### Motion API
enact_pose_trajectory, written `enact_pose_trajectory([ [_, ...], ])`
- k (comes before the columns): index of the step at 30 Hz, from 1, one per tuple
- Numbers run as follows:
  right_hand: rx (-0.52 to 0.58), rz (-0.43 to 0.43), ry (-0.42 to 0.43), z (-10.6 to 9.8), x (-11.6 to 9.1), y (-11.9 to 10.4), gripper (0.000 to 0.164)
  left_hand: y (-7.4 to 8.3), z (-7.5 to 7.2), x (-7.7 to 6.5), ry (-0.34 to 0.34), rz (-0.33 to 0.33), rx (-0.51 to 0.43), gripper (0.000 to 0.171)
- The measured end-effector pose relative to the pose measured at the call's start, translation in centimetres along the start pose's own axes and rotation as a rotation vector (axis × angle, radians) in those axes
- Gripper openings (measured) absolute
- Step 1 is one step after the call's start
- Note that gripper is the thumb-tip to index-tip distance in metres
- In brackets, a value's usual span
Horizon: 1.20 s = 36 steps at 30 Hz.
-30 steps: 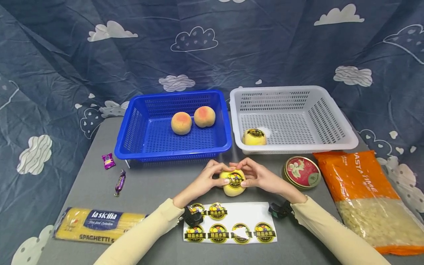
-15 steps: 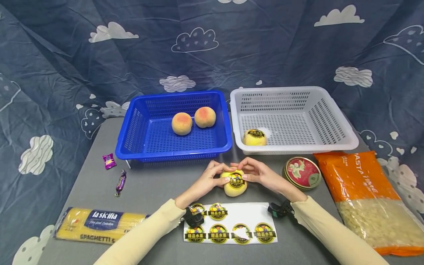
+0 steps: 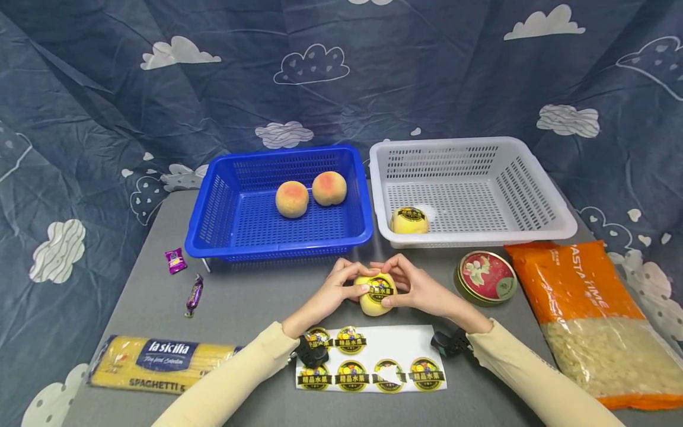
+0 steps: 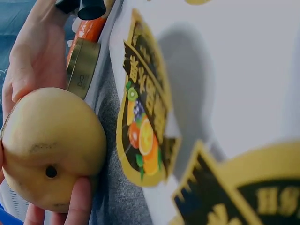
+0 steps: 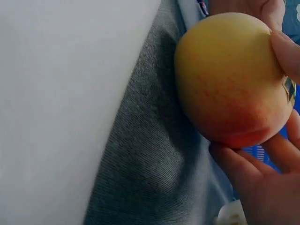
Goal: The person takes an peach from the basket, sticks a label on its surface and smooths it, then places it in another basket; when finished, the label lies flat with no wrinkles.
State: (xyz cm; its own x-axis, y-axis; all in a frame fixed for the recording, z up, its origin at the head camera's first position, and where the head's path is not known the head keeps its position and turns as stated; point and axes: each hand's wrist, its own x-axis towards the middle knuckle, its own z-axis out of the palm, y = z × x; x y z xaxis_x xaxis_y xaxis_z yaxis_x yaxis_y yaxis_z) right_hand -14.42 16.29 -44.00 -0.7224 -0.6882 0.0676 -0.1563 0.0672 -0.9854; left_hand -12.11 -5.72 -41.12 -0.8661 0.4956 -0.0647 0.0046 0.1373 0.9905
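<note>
Between both hands, in the middle of the table in the head view, is a yellow peach (image 3: 373, 307) with a round black-and-gold fruit sticker (image 3: 381, 288) on its near side. My left hand (image 3: 337, 292) grips it from the left, thumb at the sticker's left edge. From the right, my right hand (image 3: 418, 289) holds it with fingers on top and thumb at the sticker's lower right edge. A red blush shows on the peach (image 5: 229, 84) in the right wrist view, and a dark hole on the peach (image 4: 56, 136) in the left. Just in front lies a white sticker sheet (image 3: 408, 339).
Behind stand a blue basket (image 3: 277, 250) with two peaches (image 3: 292, 200) and a white basket (image 3: 480, 238) holding a stickered peach (image 3: 409, 224). Right: a round red tin (image 3: 485, 276) and a pasta bag (image 3: 603, 332). Left: two purple candies (image 3: 175, 260) and a spaghetti pack (image 3: 160, 363).
My right thumb has slid from the sticker's right edge down to its lower edge. The left hand and the peach stay nearly in place.
</note>
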Motion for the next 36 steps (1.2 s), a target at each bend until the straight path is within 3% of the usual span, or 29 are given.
enact_pose_trajectory([
  [4, 0.053, 0.004, -0.021, -0.2, -0.1, 0.0, 0.044, 0.1, 0.0, 0.0, -0.005, -0.017, -0.029, 0.027],
  [8, 0.08, -0.003, -0.056, -0.6, -0.1, -0.1, 0.043, 0.0, -0.1, 0.0, -0.026, 0.017, 0.036, 0.031],
  [14, 0.091, 0.016, -0.049, -0.9, -0.7, -0.7, 0.04, -2.6, -0.3, 0.6, -0.034, 0.187, 0.341, 0.03],
  [16, 0.082, 0.011, -0.03, -1.2, -1.1, -0.8, 0.04, -2.9, -0.2, 0.7, -0.027, 0.218, 0.428, 0.029],
  [24, -0.052, 0.009, 0.125, -4.6, -4.1, -3.5, 0.038, -2.3, 1.3, 0.4, 0.041, 0.186, 0.739, 0.048],
  [30, -0.153, 0.086, 0.28, -8.6, -7.9, -5.2, 0.041, -0.7, 1.9, 0.6, 0.1, 0.294, 0.71, 0.046],
  [36, -0.06, 0.051, 0.375, -12.4, -11.2, -4.7, 0.04, 4.3, 1.9, 2.5, 0.113, 0.462, 0.624, 0.044],
])
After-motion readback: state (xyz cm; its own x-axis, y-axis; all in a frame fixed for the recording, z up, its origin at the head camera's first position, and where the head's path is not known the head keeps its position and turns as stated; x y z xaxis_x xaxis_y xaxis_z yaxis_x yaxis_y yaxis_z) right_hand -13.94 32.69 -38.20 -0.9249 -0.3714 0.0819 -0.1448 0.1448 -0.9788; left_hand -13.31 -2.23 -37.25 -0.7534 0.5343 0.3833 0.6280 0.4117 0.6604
